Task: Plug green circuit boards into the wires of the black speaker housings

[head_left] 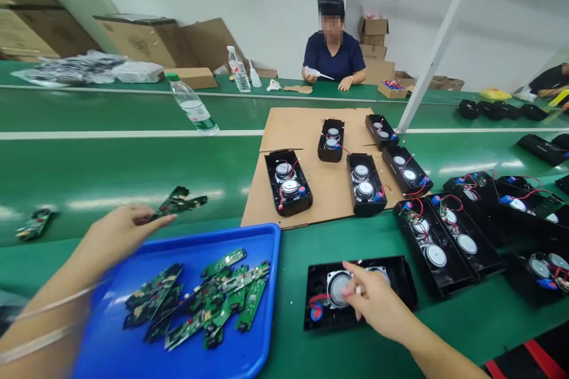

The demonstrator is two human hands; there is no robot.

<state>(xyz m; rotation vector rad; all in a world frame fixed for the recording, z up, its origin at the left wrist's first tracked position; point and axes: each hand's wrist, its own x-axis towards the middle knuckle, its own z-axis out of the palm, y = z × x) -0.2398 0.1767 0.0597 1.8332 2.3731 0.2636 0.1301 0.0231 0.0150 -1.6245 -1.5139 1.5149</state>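
Pale wall behind green worktable; cardboard boxes at left; slanted white post; light glare on worktable.

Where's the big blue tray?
In the head view, the blue tray is at the lower left, just left of the black case under the right hand.

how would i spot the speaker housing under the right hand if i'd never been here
Find the big blue tray of circuit boards, then look just to its right on the green tabletop. The black speaker housing lies there, under the right hand. Unlike the housings on the cardboard sheet, it lies sideways across the view.
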